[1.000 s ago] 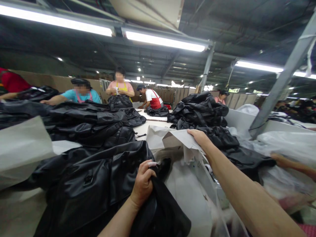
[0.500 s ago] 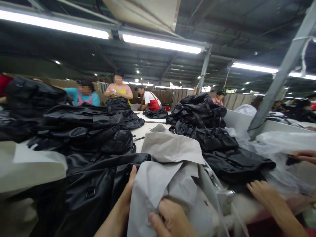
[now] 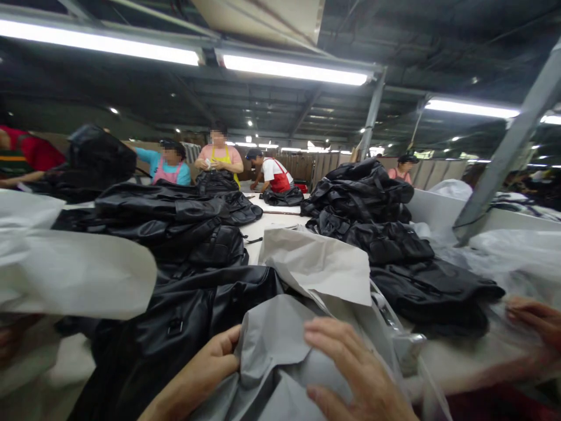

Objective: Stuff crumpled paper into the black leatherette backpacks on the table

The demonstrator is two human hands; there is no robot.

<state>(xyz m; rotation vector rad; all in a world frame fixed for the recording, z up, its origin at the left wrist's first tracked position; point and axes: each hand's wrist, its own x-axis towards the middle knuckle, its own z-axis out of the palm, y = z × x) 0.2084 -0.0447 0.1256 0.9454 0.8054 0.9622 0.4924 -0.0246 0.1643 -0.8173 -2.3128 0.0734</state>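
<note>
A sheet of grey paper (image 3: 272, 345), bent and creased, lies in front of me. My left hand (image 3: 219, 354) is closed on its left edge, thumb and fingers pinching it. Over the paper's right part is my right hand (image 3: 350, 362), open, with fingers and thumb apart; whether it touches the sheet I cannot tell. A black leather-look bag (image 3: 188, 316) with a small metal buckle lies just left of the paper, beside my left hand. Beyond both hands is a stack of lighter grey paper (image 3: 319, 263).
Black bags are heaped at left (image 3: 175, 204) and right (image 3: 363, 193) on the white table (image 3: 280, 220). Pale paper (image 3: 87, 269) juts in at left. A co-worker's hand (image 3: 534, 316) is beside clear plastic (image 3: 517, 251) at right. Several people work farther back.
My right hand has opened off the paper and lifted. My left hand now pinches the paper's edge, which has folded over. At right, a co-worker's hand has moved off the black bag.
</note>
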